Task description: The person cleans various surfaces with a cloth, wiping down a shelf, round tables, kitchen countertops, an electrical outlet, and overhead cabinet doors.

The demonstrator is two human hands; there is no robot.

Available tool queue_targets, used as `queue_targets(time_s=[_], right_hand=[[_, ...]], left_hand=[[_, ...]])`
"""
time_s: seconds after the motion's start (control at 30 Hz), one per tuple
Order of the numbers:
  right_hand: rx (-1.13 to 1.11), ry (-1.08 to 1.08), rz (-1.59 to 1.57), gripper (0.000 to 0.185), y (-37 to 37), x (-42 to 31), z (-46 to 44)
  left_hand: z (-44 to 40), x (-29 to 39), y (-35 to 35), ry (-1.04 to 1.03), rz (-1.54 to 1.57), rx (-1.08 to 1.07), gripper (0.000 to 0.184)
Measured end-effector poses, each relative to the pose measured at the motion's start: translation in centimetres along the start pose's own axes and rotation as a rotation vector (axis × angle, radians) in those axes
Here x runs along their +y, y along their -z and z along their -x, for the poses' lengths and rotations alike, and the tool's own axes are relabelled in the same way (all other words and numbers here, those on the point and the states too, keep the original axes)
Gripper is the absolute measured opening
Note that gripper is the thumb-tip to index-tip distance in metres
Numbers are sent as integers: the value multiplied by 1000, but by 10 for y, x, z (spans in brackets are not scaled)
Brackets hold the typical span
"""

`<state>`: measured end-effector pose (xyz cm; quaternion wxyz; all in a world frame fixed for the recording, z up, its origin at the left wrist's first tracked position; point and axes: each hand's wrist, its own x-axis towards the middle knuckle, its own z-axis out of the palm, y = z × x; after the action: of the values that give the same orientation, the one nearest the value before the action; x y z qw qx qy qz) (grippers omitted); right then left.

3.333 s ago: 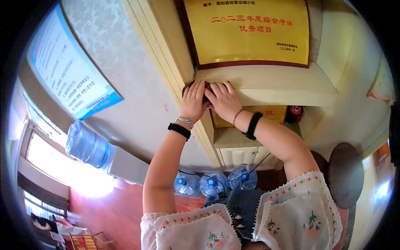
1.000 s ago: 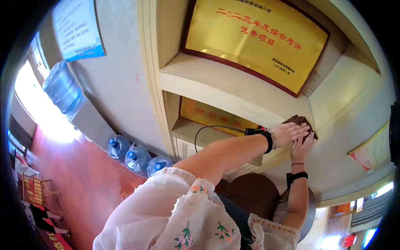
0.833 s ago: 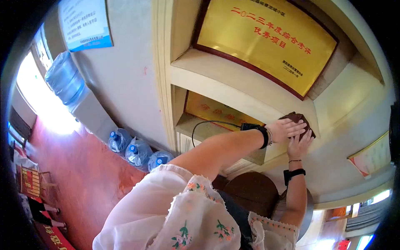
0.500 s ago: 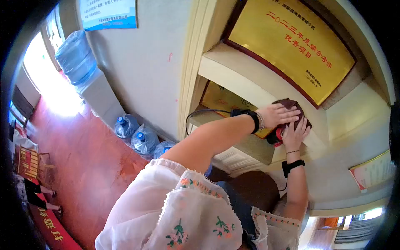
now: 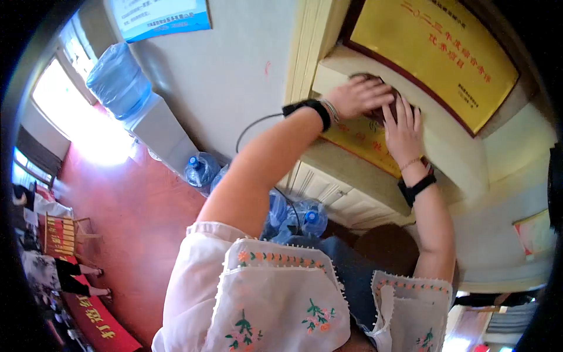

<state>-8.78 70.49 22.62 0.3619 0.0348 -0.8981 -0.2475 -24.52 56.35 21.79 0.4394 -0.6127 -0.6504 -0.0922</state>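
A bunched dark maroon cloth point(image 5: 376, 115) lies against the pale shelf edge, partly covered by both hands. My left hand point(image 5: 356, 97) reaches over it from the left, its fingers extended and holding it from above. From below, my right hand point(image 5: 403, 130) has its fingers pointing up along the cloth's right side and holds it there. The palm sides of both hands are hidden. Each wrist wears a black band, and a thin cable runs from the left one. Just behind the hands, a gold plaque point(image 5: 359, 139) with red characters stands in the niche.
A larger framed gold plaque point(image 5: 437, 56) leans above the shelf. White cabinet doors point(image 5: 319, 186) are below. To the left stand a water dispenser point(image 5: 161, 132) and several blue water bottles point(image 5: 202, 170) on the red floor point(image 5: 135, 217). A brown round seat point(image 5: 387, 247) is beneath my arms.
Both hands and the maroon cloth have moved left and up along the shelf edge. My view has shifted too, showing more of the lower plaque, cabinet doors and bottles.
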Motion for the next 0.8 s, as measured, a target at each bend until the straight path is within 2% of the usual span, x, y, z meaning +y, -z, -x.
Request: queue_targets(time_s=[0.13, 0.17, 0.33, 0.4, 0.47, 0.5, 0.6, 0.67, 0.8], right_hand=[[7, -19, -6, 46, -15, -27, -25], [21, -17, -21, 46, -20, -33, -29], [69, -32, -2, 45, -34, -49, -38], [173, -40, 22, 46, -40, -52, -38], [124, -41, 101, 47, -45, -51, -36], [143, -47, 122, 46, -46, -53, -36], [125, -67, 158, 45, -45, -56, -34], [136, -73, 142, 45, -46, -56, -32], [45, -81, 141, 45, -46, -57, -26]], left_hand=[[24, -20, 10, 92, 19, -5, 68], [29, -23, 13, 100, -66, -19, 69], [45, -33, 13, 124, -10, -4, 66], [47, -30, 10, 156, 57, 15, 63], [48, -25, 8, 198, 71, 82, 62], [49, -25, 9, 184, -29, 19, 61], [47, -19, 4, 216, -83, 43, 59], [49, -16, 0, 225, -11, 13, 59], [49, -7, -5, 260, -67, 60, 58]])
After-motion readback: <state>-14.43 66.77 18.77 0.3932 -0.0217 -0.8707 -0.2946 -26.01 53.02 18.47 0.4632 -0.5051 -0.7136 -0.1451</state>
